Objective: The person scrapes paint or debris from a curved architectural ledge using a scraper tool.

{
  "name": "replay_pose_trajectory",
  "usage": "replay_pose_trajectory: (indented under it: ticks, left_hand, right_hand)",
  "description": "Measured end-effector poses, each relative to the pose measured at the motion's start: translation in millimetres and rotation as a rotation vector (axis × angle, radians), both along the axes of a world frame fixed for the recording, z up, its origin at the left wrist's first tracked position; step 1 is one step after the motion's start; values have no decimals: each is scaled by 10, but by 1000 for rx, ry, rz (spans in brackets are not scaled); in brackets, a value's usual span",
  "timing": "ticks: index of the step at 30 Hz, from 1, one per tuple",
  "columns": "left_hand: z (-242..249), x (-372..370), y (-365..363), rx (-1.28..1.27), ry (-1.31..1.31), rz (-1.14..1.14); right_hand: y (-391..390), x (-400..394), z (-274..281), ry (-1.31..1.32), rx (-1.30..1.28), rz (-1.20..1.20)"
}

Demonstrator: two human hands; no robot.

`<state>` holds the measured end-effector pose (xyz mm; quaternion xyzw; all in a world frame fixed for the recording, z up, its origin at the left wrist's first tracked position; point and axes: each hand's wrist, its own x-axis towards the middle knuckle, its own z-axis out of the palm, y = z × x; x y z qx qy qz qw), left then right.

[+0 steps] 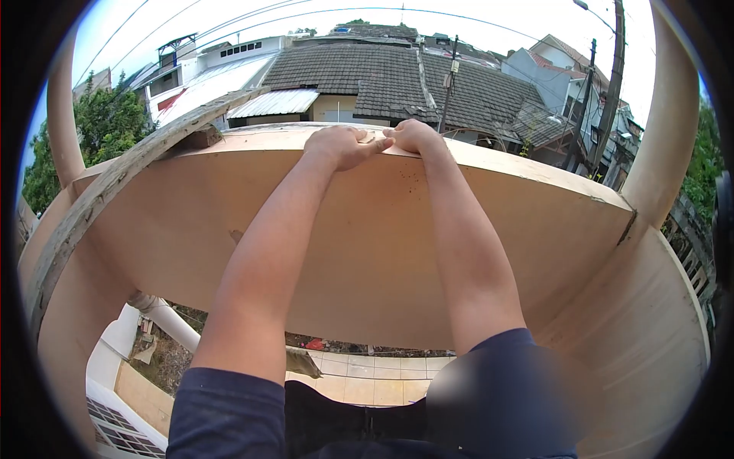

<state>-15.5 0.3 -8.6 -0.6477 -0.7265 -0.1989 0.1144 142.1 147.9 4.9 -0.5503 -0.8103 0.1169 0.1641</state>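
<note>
Parapet ledge (535, 173); left fingers (375, 148) pinching small pale piece (368, 138), right fingers (394, 135) curled, grip unclear.

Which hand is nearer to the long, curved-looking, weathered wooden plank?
The left. The left hand is on the top edge of the beige wall, to the right of the plank; the right hand is farther along that edge.

Materials and finishes: the parapet (367, 222), smooth, matt and plaster-like, with dark specks on its face; the plank (126, 172), rough, weathered wood; the sleeves (225, 409), matt, dark cloth; the roof (336, 73), rough, dull tiles; the awning (274, 103), ridged, metal-looking sheet; the floor (375, 379), flat, pale tiling.
</note>
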Motion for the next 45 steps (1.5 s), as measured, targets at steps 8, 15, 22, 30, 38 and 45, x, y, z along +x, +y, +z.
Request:
replay_pose_trajectory:
  ticks: [8, 15, 22, 30, 38, 45]
  left_hand:
    - [-168, -152, -35, 281, 84, -282]
    - [166, 108, 81, -292, -21, 28]
    - [81, 1, 182, -64, -32, -264]
    - [-66, -254, 439, 329, -369, -558]
    - [64, 64, 76, 214, -354, -37]
    - [273, -361, 134, 18, -65, -209]
  right_hand:
    - [-42, -18, -4, -52, 76, -39]
    - [-13, 11, -11, 3, 11, -9]
    - [-56, -16, -39, -3, 112, -46]
    - [-71, 41, -5, 120, -23, 240]
    - [-165, 92, 13, 129, 0, 385]
    - [-176, 115, 71, 252, -95, 449]
